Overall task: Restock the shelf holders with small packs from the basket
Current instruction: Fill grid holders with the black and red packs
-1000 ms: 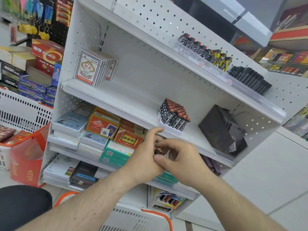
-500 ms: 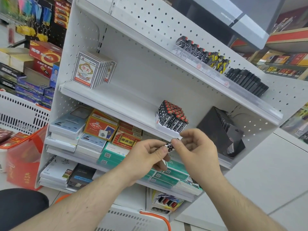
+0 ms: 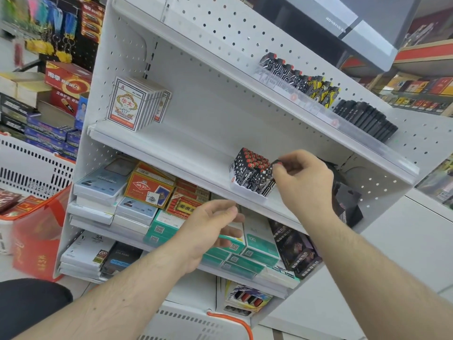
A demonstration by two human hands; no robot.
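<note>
While the right hand (image 3: 302,182) pinches a small black-patterned pack (image 3: 276,163) at the holder (image 3: 250,176) on the middle shelf (image 3: 171,153) (right edge of the block), the left hand (image 3: 210,229) hangs below, fingers loosely curled, holding nothing.

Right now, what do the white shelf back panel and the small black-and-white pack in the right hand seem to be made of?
White perforated shelf back panel: probably painted sheet metal; regular punched holes, matte finish. Small black-and-white patterned pack: material unclear; printed, mostly hidden by the right hand.
</note>
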